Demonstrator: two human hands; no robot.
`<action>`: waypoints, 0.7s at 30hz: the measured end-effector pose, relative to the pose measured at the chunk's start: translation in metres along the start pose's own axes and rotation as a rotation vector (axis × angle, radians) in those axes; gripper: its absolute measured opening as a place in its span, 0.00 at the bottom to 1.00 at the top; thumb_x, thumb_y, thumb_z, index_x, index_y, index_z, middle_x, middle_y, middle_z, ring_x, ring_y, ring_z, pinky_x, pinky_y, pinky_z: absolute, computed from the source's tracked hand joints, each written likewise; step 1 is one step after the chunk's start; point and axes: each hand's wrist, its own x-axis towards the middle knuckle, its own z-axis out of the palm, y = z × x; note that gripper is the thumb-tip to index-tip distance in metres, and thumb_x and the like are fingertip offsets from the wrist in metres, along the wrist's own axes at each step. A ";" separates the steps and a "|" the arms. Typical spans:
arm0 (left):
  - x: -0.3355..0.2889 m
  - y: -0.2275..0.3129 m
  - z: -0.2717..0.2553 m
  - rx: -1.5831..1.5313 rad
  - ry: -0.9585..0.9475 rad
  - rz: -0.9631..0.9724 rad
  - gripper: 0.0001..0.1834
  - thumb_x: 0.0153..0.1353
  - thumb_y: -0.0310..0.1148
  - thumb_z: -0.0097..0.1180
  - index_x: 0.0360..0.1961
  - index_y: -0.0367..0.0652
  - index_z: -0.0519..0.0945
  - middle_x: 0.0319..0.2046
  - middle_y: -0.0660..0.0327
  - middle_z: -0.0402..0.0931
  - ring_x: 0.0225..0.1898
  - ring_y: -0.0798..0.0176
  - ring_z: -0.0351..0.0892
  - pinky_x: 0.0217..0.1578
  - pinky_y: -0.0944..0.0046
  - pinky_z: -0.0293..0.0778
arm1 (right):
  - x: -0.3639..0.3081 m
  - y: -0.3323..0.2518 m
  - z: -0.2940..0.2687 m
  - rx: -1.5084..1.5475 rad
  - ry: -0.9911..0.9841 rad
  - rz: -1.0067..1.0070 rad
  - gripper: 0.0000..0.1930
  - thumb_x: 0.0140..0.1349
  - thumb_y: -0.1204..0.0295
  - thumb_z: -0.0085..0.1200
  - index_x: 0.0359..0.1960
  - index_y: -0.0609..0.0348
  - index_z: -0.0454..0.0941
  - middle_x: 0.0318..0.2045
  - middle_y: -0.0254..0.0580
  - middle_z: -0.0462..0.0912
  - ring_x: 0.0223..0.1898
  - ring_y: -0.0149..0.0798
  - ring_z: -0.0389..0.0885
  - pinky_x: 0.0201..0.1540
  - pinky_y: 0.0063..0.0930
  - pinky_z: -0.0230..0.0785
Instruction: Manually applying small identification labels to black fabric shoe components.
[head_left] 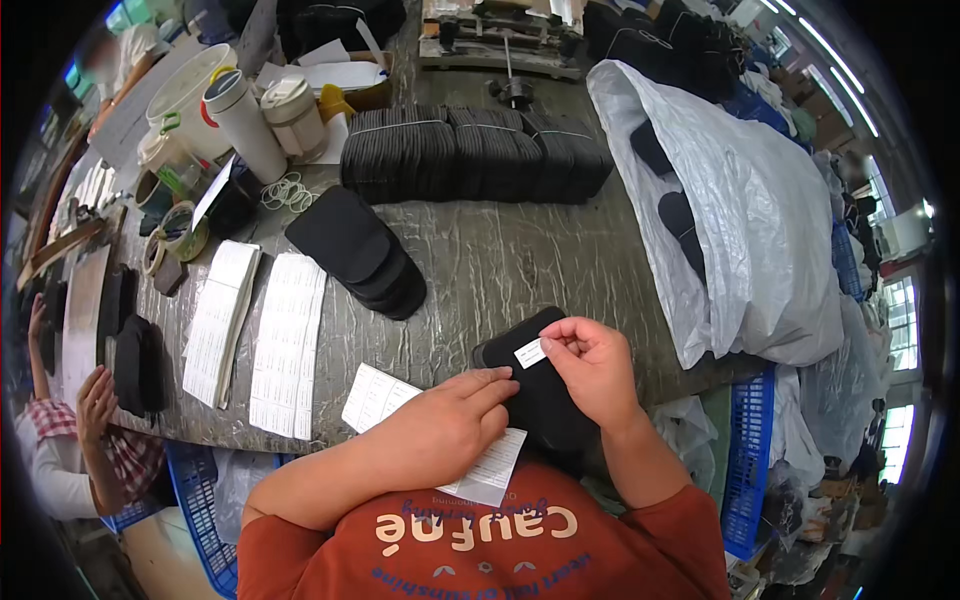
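A person's right hand (pixel 590 366) pinches one end of a small white label (pixel 528 353) over a black pad (pixel 556 402) at a worktable (pixel 480 255), while the left hand (pixel 452 418) lies across white printed sheets (pixel 498 467), fingertips touching the pad. Banded rows of black pads (pixel 400 155) stand beyond; a co-worker's hand (pixel 97 400) appears at left.

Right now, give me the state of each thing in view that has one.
Near black stack: slightly uneven
Small white label: on that stack
Right grip: thumb and finger together at the label
Left grip: fingertips at that stack's edge
Far black bundles: banded
Angled black stack: fanned out
White sack: mouth open
Rubber bands: loose
Tall bottle: upright, lidded
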 end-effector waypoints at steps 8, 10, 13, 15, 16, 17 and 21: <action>0.011 -0.002 0.003 0.022 -0.016 -0.020 0.09 0.53 0.27 0.53 0.29 0.29 0.75 0.57 0.37 0.70 0.45 0.47 0.74 0.51 0.55 0.72 | 0.001 0.005 -0.002 -0.093 0.010 -0.064 0.07 0.60 0.81 0.59 0.40 0.67 0.80 0.26 0.31 0.80 0.27 0.19 0.75 0.29 0.15 0.68; 0.011 -0.003 0.005 0.034 -0.012 -0.016 0.09 0.52 0.27 0.53 0.28 0.29 0.75 0.58 0.36 0.70 0.44 0.48 0.73 0.51 0.56 0.72 | 0.001 0.003 0.000 -0.036 0.028 -0.040 0.09 0.60 0.81 0.59 0.42 0.66 0.79 0.26 0.31 0.80 0.26 0.19 0.75 0.29 0.15 0.68; 0.011 -0.002 0.006 0.048 -0.006 -0.012 0.09 0.52 0.28 0.53 0.28 0.29 0.76 0.58 0.36 0.70 0.43 0.49 0.73 0.51 0.57 0.72 | 0.000 0.002 0.001 -0.003 0.080 0.003 0.11 0.59 0.81 0.60 0.43 0.65 0.76 0.25 0.32 0.80 0.25 0.19 0.75 0.28 0.16 0.68; 0.011 -0.001 0.006 0.050 -0.007 -0.012 0.09 0.52 0.28 0.53 0.28 0.29 0.76 0.58 0.36 0.70 0.42 0.50 0.73 0.51 0.58 0.72 | 0.001 0.001 0.003 -0.025 0.114 0.023 0.12 0.58 0.81 0.61 0.43 0.64 0.75 0.24 0.32 0.80 0.25 0.19 0.75 0.27 0.17 0.68; 0.011 0.000 0.005 0.064 -0.016 -0.015 0.09 0.52 0.28 0.53 0.28 0.29 0.76 0.57 0.36 0.71 0.42 0.50 0.73 0.51 0.58 0.72 | 0.001 0.000 0.004 -0.081 0.130 0.019 0.11 0.57 0.80 0.62 0.41 0.63 0.74 0.23 0.34 0.80 0.24 0.22 0.76 0.27 0.19 0.69; 0.011 0.001 0.004 0.079 -0.025 -0.018 0.09 0.52 0.28 0.53 0.28 0.29 0.76 0.57 0.37 0.71 0.42 0.50 0.73 0.51 0.58 0.72 | 0.002 -0.001 0.004 -0.138 0.146 0.015 0.11 0.56 0.79 0.63 0.39 0.62 0.74 0.22 0.36 0.81 0.23 0.24 0.78 0.27 0.22 0.70; 0.012 0.001 0.004 0.080 -0.012 -0.009 0.09 0.52 0.28 0.53 0.28 0.29 0.76 0.57 0.37 0.71 0.42 0.50 0.73 0.51 0.58 0.72 | 0.004 0.003 0.001 -0.345 0.126 -0.036 0.14 0.54 0.78 0.64 0.41 0.61 0.74 0.22 0.40 0.81 0.22 0.35 0.81 0.27 0.30 0.71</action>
